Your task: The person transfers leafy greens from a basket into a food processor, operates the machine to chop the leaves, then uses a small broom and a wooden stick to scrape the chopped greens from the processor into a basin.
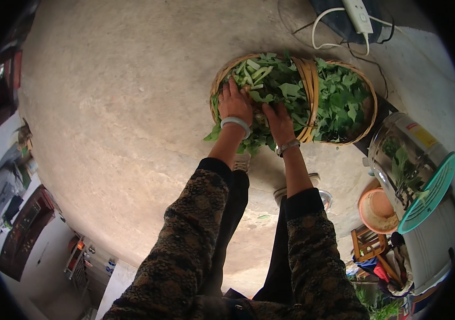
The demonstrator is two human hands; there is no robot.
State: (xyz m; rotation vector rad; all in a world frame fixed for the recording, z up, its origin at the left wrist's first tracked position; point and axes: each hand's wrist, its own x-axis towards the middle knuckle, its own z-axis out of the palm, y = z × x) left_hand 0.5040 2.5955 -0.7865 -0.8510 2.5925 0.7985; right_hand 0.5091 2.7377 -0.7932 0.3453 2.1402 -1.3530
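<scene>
On the floor stands a wicker basket (pixel 372 108) with a broad woven handle (pixel 310 92) over its middle, heaped with leafy greens (pixel 340 102). My left hand (pixel 234 103), with a pale bangle on its wrist, lies on the greens in the basket's left part, just below a pile of cut pale green stalks (pixel 254 74). My right hand (pixel 279 122), wearing a metal wristwatch, reaches into the leaves between the left hand and the handle. Its fingertips are partly among the leaves. Whether either hand grips anything cannot be told.
A white power strip (pixel 358 16) with cords lies beyond the basket. At the right are a clear plastic container (pixel 405 140) with leafy stems, a teal lid (pixel 427 192), an orange-brown basin (pixel 378 210) and a small wooden stool (pixel 369 242). My shoes are just below the basket.
</scene>
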